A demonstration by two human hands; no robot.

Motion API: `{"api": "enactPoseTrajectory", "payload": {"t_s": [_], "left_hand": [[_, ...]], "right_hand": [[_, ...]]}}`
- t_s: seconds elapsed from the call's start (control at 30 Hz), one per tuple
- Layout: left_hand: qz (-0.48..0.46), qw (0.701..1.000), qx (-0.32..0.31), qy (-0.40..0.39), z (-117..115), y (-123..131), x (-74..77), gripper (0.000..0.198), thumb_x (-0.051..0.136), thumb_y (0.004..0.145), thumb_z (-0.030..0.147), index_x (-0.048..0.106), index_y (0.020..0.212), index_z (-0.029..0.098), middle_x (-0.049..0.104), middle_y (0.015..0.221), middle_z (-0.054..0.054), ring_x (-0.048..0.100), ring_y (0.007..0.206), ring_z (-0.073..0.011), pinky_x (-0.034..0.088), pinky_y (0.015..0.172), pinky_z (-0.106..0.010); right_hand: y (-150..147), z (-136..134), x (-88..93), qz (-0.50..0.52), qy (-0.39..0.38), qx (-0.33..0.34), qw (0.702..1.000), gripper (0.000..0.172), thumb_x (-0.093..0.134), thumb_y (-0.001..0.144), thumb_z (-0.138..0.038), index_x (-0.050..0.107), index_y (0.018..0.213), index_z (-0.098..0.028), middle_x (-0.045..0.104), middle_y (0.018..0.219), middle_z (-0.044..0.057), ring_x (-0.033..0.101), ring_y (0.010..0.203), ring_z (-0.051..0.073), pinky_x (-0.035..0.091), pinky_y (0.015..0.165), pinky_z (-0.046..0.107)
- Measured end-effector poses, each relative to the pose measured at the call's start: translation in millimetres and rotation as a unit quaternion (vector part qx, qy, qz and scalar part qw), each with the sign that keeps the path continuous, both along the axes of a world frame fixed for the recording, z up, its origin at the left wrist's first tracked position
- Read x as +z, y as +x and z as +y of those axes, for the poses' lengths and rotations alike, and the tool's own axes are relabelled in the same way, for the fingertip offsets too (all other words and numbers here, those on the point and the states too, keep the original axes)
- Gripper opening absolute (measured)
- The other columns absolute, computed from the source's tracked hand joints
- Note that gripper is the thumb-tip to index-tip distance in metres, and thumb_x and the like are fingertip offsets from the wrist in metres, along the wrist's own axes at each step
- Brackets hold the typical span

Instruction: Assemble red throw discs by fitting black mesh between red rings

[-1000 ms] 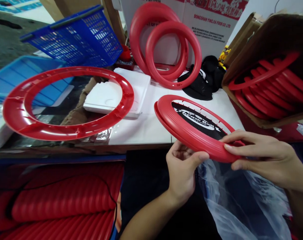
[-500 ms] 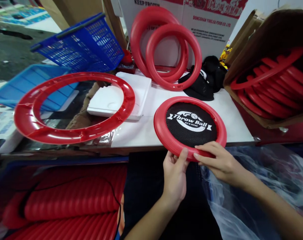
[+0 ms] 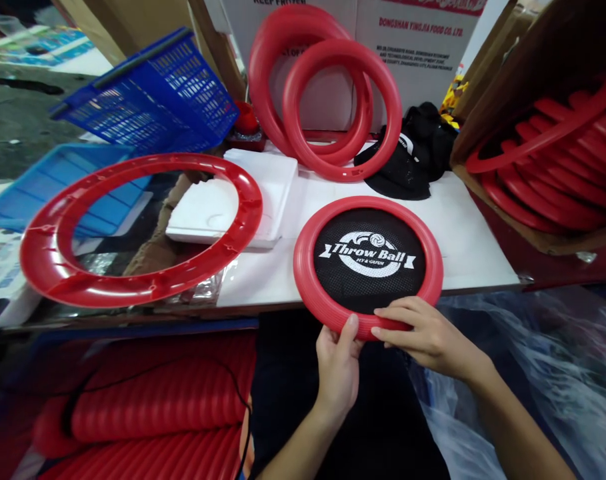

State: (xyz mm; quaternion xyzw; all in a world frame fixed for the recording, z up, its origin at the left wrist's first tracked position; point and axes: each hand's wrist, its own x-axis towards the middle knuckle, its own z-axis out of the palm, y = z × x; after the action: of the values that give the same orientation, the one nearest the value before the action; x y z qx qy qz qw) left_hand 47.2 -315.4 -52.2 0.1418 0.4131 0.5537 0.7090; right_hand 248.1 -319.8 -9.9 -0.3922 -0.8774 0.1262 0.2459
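A round throw-ball disc with a red rim and a black printed mesh centre lies at the front edge of the white tabletop. My left hand pinches the near rim, thumb on top and fingers beneath. Just right of it, my right hand grips the same rim, its fingers over the top and the thumb hidden. To the left rests a larger red ring, its ribbed inner side facing up. Two more red rings lean against a white carton behind the disc. Black mesh pieces lie beside them.
A blue basket and a light-blue tray stand at the left. White foam sits under the big ring's right side. A cardboard box at the right holds several red rings. Stacked red rings fill a bin lower left.
The disc's far side has dropped slightly, and it now lies flatter with both hands still on its near rim. The view has shifted a little.
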Motion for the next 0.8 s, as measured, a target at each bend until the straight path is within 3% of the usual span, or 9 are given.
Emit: {"api": "enactPoseTrajectory", "payload": {"t_s": [0.1, 0.3, 0.4, 0.47, 0.53, 0.6, 0.63, 0.7, 0.8], "left_hand": [[0.016, 0.999, 0.027, -0.010, 1.5, 5.0, -1.4, 0.035, 0.089, 0.085, 0.038, 0.069, 0.101, 0.013, 0.075, 0.092, -0.005, 0.071, 0.078, -0.0141, 0.061, 0.073, -0.026], [0.067, 0.995, 0.078, -0.014, 7.3, 17.8, -3.9, 0.037, 0.092, 0.081, 0.037, 0.066, 0.092, 0.015, 0.067, 0.082, 0.001, 0.062, 0.069, -0.0100, 0.056, 0.069, -0.022], [0.094, 0.992, 0.085, 0.005, 9.6, 18.5, -11.4, 0.036, 0.093, 0.080, 0.036, 0.066, 0.091, 0.015, 0.066, 0.083, 0.002, 0.061, 0.072, -0.0096, 0.055, 0.074, -0.023], [0.104, 0.990, 0.095, 0.016, 10.4, 16.7, -17.7, 0.036, 0.093, 0.080, 0.036, 0.066, 0.091, 0.015, 0.065, 0.084, 0.002, 0.060, 0.074, -0.0098, 0.054, 0.076, -0.023], [0.112, 0.988, 0.100, 0.021, 10.8, 13.6, -23.8, 0.036, 0.093, 0.080, 0.036, 0.064, 0.087, 0.016, 0.063, 0.080, 0.003, 0.058, 0.072, -0.0095, 0.053, 0.075, -0.022], [0.123, 0.988, 0.095, 0.027, 10.8, 9.2, -29.3, 0.037, 0.093, 0.079, 0.036, 0.062, 0.082, 0.016, 0.060, 0.076, 0.004, 0.056, 0.069, -0.0093, 0.052, 0.072, -0.022], [0.129, 0.987, 0.092, 0.030, 10.4, 6.6, -31.8, 0.038, 0.093, 0.079, 0.037, 0.061, 0.080, 0.016, 0.060, 0.075, 0.004, 0.056, 0.068, -0.0092, 0.052, 0.072, -0.022], [0.142, 0.986, 0.085, 0.036, 8.5, 0.7, -36.4, 0.039, 0.093, 0.078, 0.037, 0.061, 0.079, 0.016, 0.060, 0.074, 0.004, 0.055, 0.068, -0.0091, 0.052, 0.072, -0.022], [0.156, 0.985, 0.067, 0.034, 3.4, -7.5, -42.1, 0.039, 0.094, 0.078, 0.037, 0.061, 0.076, 0.015, 0.060, 0.072, 0.004, 0.055, 0.066, -0.0089, 0.051, 0.071, -0.022]], "right_hand": [[-3.1, -4.0, -6.9, -0.022, 0.028, -0.018, 0.999, 0.050, 0.064, 0.101, -0.011, 0.065, 0.145, -0.034, 0.068, 0.149, 0.003, 0.059, 0.132, 0.025, 0.049, 0.112, 0.052], [-13.0, -21.4, -35.3, -0.021, 0.085, -0.123, 0.989, 0.053, 0.071, 0.098, -0.013, 0.066, 0.143, -0.040, 0.066, 0.152, -0.004, 0.038, 0.160, 0.030, 0.002, 0.134, 0.066], [-28.9, -26.4, -49.5, 0.074, 0.083, -0.188, 0.976, 0.053, 0.067, 0.098, -0.011, 0.065, 0.144, -0.038, 0.069, 0.148, -0.001, 0.040, 0.160, 0.029, 0.002, 0.136, 0.065], [-45.0, -27.6, -57.4, 0.234, 0.090, -0.332, 0.910, 0.048, 0.067, 0.098, -0.014, 0.067, 0.141, -0.035, 0.065, 0.153, 0.002, 0.046, 0.155, 0.029, 0.021, 0.134, 0.063], [-60.8, -27.7, -62.6, 0.425, 0.073, -0.479, 0.764, 0.045, 0.073, 0.096, -0.022, 0.065, 0.138, -0.033, 0.060, 0.156, 0.005, 0.056, 0.147, 0.027, 0.041, 0.126, 0.054], [-70.6, -27.3, -64.2, 0.581, -0.029, -0.513, 0.631, 0.047, 0.077, 0.094, -0.033, 0.062, 0.139, -0.032, 0.064, 0.149, 0.006, 0.064, 0.135, 0.023, 0.050, 0.118, 0.047], [-72.3, -26.9, -63.9, 0.637, -0.102, -0.484, 0.591, 0.048, 0.074, 0.096, -0.040, 0.061, 0.140, -0.030, 0.067, 0.145, 0.007, 0.066, 0.131, 0.023, 0.052, 0.115, 0.047], [-70.1, -26.0, -62.5, 0.691, -0.222, -0.403, 0.557, 0.046, 0.066, 0.100, -0.049, 0.063, 0.140, -0.026, 0.071, 0.140, 0.009, 0.069, 0.127, 0.025, 0.056, 0.111, 0.048], [-62.4, -23.4, -63.5, 0.693, -0.247, -0.375, 0.564, 0.041, 0.067, 0.098, -0.050, 0.069, 0.129, -0.023, 0.076, 0.132, 0.011, 0.074, 0.118, 0.027, 0.063, 0.099, 0.047]]}}
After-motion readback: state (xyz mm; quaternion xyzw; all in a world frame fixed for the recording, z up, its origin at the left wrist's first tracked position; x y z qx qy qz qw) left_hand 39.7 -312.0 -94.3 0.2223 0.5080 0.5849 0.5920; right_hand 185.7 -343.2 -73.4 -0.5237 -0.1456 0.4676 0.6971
